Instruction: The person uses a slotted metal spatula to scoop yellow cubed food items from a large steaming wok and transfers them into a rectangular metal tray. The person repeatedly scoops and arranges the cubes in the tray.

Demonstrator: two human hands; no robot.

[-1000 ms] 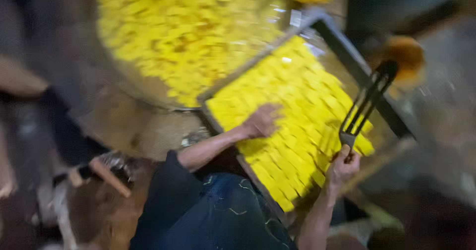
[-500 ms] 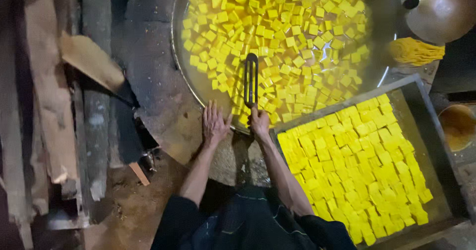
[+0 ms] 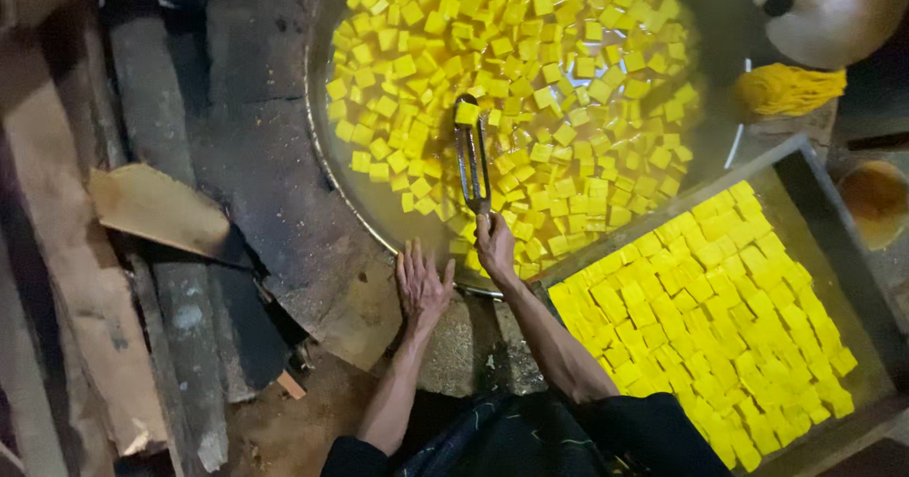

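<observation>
Rough stone and weathered wooden planks (image 3: 90,344) fill the left half of the frame, around the rim of a big round metal pan (image 3: 327,169) set into the stonework at upper centre. Yellow liquid fills the pan, crowded with floating yellow cubes (image 3: 530,70).

From the bottom edge the person's two bare arms reach upward. Left hand (image 3: 422,286) lies flat and released, fingers spread, on the stone ledge just below the pan's rim, grasping nothing. Right hand (image 3: 495,247) is clenched around the handle of a dark metal slotted spatula (image 3: 472,160), which points up the frame into the liquid. One yellow cube sits at the spatula's far end (image 3: 466,113), at about the middle of the pan's left half.

At lower right stands a rectangular metal tray (image 3: 833,221), its floor packed with tight rows of yellow cubes (image 3: 705,316); its near corner touches the pan's rim beside the right forearm.

In the upper right corner lies a round brownish lid with a dark knob (image 3: 828,8), and just below it a bundle of yellow strands (image 3: 791,89). An orange-stained bowl (image 3: 876,201) sits at the right edge.
</observation>
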